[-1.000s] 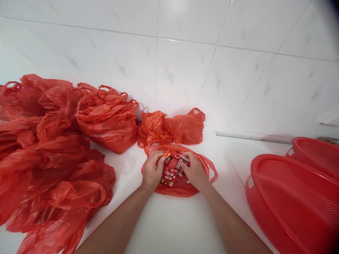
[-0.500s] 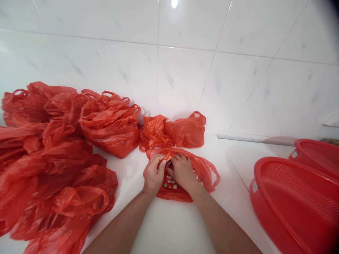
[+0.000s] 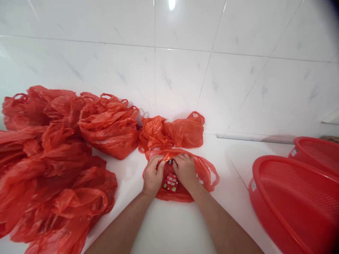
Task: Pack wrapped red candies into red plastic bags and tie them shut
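- Orange packet (image 3: 167, 157): at the far side of the spread red bag (image 3: 206, 172), between both hands; in it or on it, cannot tell.
- Left hand (image 3: 154, 176): thumb and fingers pinched on the packet's near edge.
- Right hand (image 3: 184, 171): fingers curled beside it; grip hidden, cannot tell.
- Progress, judged: handling under way, packet not yet released. Red packet (image 3: 171, 182) lies loose, untouched.
- Bulging bags (image 3: 108, 130) at left, contents hidden; amount left unclear.
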The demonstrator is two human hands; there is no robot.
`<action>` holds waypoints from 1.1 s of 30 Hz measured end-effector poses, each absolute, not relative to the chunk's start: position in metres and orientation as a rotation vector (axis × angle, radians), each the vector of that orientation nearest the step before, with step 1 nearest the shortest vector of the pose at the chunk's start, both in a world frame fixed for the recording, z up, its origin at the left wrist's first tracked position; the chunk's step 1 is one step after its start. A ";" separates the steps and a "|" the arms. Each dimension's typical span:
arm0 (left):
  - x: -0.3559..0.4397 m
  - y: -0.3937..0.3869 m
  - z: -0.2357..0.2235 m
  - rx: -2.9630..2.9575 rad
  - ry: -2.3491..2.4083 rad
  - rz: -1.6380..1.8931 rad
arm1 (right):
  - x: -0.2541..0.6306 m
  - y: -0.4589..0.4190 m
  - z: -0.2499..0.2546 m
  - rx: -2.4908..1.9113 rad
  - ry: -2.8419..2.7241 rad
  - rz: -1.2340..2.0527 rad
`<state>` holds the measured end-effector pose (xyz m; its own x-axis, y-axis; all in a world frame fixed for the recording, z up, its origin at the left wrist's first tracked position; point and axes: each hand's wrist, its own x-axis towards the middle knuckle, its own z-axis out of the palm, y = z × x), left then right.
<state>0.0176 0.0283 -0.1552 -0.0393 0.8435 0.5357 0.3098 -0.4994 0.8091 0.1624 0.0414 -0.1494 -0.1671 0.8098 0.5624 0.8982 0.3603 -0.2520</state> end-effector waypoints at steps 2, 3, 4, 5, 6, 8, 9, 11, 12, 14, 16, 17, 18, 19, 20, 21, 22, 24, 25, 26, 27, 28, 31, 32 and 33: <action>0.017 0.028 -0.155 1.779 1.211 1.552 | 0.164 0.040 -0.147 -1.430 -1.927 -0.187; 0.017 0.028 -0.154 1.771 1.209 1.546 | 0.165 0.039 -0.146 -1.406 -1.901 -0.184; 0.017 0.028 -0.154 1.761 1.205 1.539 | 0.165 0.038 -0.145 -1.385 -1.881 -0.177; 0.017 0.028 -0.154 1.753 1.196 1.528 | 0.165 0.037 -0.145 -1.371 -1.870 -0.168; 0.017 0.028 -0.154 1.746 1.179 1.512 | 0.165 0.036 -0.144 -1.363 -1.863 -0.156; 0.018 0.027 -0.153 1.743 1.123 1.459 | 0.165 0.035 -0.144 -1.356 -1.849 -0.125; 0.019 0.027 -0.154 1.744 1.089 1.425 | 0.165 0.034 -0.144 -1.355 -1.839 -0.109; 0.021 0.026 -0.154 1.745 1.030 1.356 | 0.165 0.033 -0.144 -1.350 -1.813 -0.073; 0.023 0.026 -0.154 1.742 1.011 1.329 | 0.165 0.033 -0.144 -1.348 -1.793 -0.054; 0.025 0.024 -0.155 1.729 0.994 1.296 | 0.166 0.032 -0.144 -1.341 -1.749 -0.014; 0.026 0.024 -0.155 1.709 0.988 1.282 | 0.168 0.031 -0.144 -1.320 -1.709 0.021; 0.026 0.023 -0.155 1.697 0.986 1.281 | 0.169 0.031 -0.144 -1.301 -1.698 0.041; 0.026 0.023 -0.154 1.686 0.984 1.283 | 0.171 0.030 -0.144 -1.277 -1.698 0.068; 0.025 0.023 -0.154 1.677 0.981 1.285 | 0.172 0.029 -0.144 -1.248 -1.705 0.103; 0.024 0.023 -0.153 1.669 0.976 1.287 | 0.173 0.027 -0.144 -1.221 -1.719 0.145; 0.024 0.023 -0.152 1.664 0.969 1.287 | 0.174 0.026 -0.144 -1.199 -1.734 0.189; 0.023 0.022 -0.151 1.661 0.959 1.282 | 0.175 0.024 -0.144 -1.189 -1.747 0.232; 0.022 0.022 -0.151 1.660 0.941 1.261 | 0.175 0.021 -0.143 -1.199 -1.755 0.294; 0.021 0.022 -0.151 1.659 0.938 1.253 | 0.175 0.020 -0.142 -1.212 -1.748 0.307; 0.021 0.022 -0.151 1.658 0.943 1.252 | 0.175 0.019 -0.142 -1.223 -1.739 0.309; 0.021 0.022 -0.152 1.654 0.957 1.260 | 0.176 0.018 -0.142 -1.230 -1.732 0.298; 0.022 0.023 -0.153 1.649 0.978 1.277 | 0.176 0.017 -0.142 -1.236 -1.729 0.278; 0.022 0.024 -0.155 1.632 1.068 1.356 | 0.178 0.013 -0.144 -1.285 -1.729 0.192; 0.022 0.024 -0.156 1.631 1.097 1.380 | 0.180 0.012 -0.145 -1.311 -1.728 0.168; 0.022 0.024 -0.156 1.632 1.122 1.399 | 0.181 0.010 -0.146 -1.340 -1.729 0.145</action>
<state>0.0220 0.0236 -0.1557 0.0407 0.9254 0.3769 0.1675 -0.3782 0.9105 0.1813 0.0101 -0.1459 0.0089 0.8165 0.5773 0.7089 0.4020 -0.5796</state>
